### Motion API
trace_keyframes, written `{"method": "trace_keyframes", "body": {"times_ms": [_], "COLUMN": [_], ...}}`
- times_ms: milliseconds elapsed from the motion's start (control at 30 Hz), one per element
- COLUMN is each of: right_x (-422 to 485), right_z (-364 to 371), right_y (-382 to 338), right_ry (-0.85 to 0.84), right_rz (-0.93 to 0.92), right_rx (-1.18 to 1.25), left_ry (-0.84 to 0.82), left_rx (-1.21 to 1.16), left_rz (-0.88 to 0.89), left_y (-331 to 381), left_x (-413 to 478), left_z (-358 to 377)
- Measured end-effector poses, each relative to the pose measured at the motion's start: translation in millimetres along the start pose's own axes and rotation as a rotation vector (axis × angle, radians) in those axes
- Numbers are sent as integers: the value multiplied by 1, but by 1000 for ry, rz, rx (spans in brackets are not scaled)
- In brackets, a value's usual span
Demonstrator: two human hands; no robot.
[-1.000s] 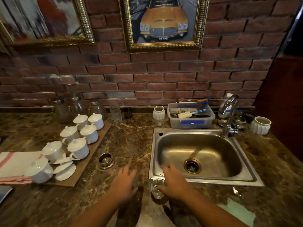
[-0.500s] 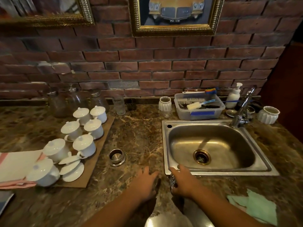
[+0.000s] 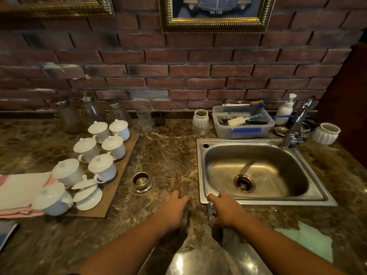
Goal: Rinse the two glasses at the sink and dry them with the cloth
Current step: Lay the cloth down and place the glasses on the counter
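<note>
Two hands work the near edge of a marble desk. The right hand [image 3: 226, 210] is curled over a clear glass [image 3: 211, 211] that stands just off the front left corner of the steel sink [image 3: 201, 167]. The left hand [image 3: 174, 210] lies palm down beside it with fingers reaching forward; whether it covers or grips anything cannot be told.

The glass looks light and stiff but breakable. It is likely to turn slick once wet, so a wrap around the middle of its wall, thumb opposite the fingers, seems safer than a pinch at the rim. Its short trip to the steel basin calls for care against knocks on the metal lip.

A soft green cloth [image 3: 309, 241] lies rumpled toward the near right edge, within reach for drying; it should bunch easily into the glass.

The tap [image 3: 297, 124] rises at the sink's far right corner. A small metal cup [image 3: 142, 182] sits mid-desk. White lidded cups [image 3: 102, 167] crowd a board on the left side, and a tall glass [image 3: 145, 121] stands against the back edge.
</note>
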State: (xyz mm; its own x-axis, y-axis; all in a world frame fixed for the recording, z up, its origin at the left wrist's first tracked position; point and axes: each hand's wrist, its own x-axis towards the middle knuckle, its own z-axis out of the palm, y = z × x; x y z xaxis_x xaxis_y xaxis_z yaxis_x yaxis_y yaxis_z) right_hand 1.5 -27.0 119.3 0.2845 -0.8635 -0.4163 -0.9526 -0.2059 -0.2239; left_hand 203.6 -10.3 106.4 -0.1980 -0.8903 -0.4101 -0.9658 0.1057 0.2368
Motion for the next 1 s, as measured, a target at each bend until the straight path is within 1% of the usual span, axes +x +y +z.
{"method": "trace_keyframes", "body": {"times_ms": [133,367,467,567,700,800,900,1000], "right_x": [0,-1,-2,-3,-1,-1,-3,-14], "right_z": [-29,-70,-79,-93,-99,-91,-81,-73], "right_y": [5,8,11,10,2,-13,-39,-73], "right_ry": [9,91,89,86,89,41,-23,-37], "right_rz": [-31,-77,-108,-152,-251,-377,-485,-566], "right_rx": [-2,-23,-21,-77,-104,-129,-191,-217], "left_ry": [17,101,121,142,164,202,249,289], "left_rx": [10,4,-6,-25,-47,-115,-136,-178], "left_rz": [-12,-25,-44,-74,-185,-296,-410,-502], "left_y": [3,13,15,17,20,15,4,-11], "left_x": [6,6,1,-7,-30,-58,-96,-138], "left_z": [-21,-64,-77,-87,-87,-81,-71,-57]}}
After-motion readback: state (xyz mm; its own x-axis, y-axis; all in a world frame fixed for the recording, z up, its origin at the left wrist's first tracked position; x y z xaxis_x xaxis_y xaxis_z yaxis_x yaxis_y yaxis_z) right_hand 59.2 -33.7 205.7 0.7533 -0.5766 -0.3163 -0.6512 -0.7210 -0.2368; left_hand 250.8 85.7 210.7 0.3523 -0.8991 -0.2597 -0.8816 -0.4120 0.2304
